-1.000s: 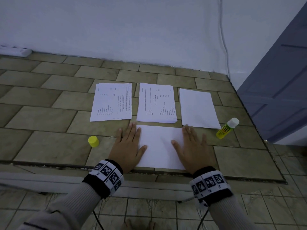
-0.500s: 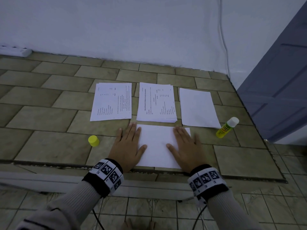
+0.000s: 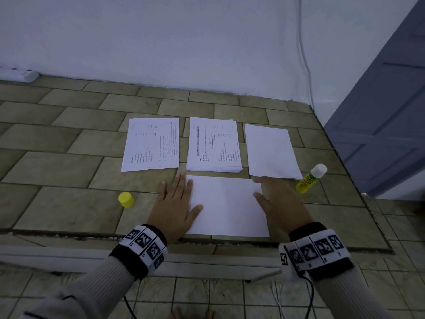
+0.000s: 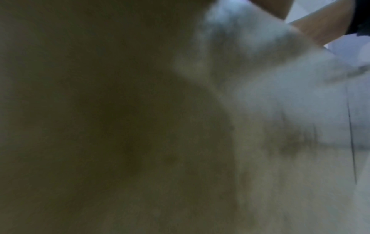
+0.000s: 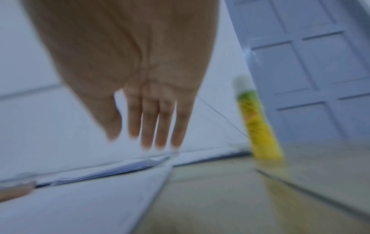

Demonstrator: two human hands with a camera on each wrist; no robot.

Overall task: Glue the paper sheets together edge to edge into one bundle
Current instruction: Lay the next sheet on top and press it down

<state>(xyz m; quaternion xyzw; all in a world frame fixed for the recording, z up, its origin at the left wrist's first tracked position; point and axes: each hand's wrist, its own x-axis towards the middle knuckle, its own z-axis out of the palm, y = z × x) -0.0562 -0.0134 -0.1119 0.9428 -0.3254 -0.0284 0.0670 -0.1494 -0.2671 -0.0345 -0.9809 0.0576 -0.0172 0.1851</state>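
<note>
Blank sheet [image 3: 226,204] at table's near edge, left hand [image 3: 176,204] flat on its left side.
Head: right hand [image 3: 279,203] blurred at its right edge. Left wrist: dark smear, unreadable. Right wrist: fingers [image 5: 149,125] straight, off the paper, holding nothing; glue stick [image 5: 258,125] blurred.

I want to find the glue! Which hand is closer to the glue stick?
Right. The right hand is just beside the glue stick; the left hand rests across the paper, farther away.

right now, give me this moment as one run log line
left hand: flat on blank sheet edge | right hand: open, at sheet's right edge | glue stick: uncapped, untouched | yellow cap: on table
</note>
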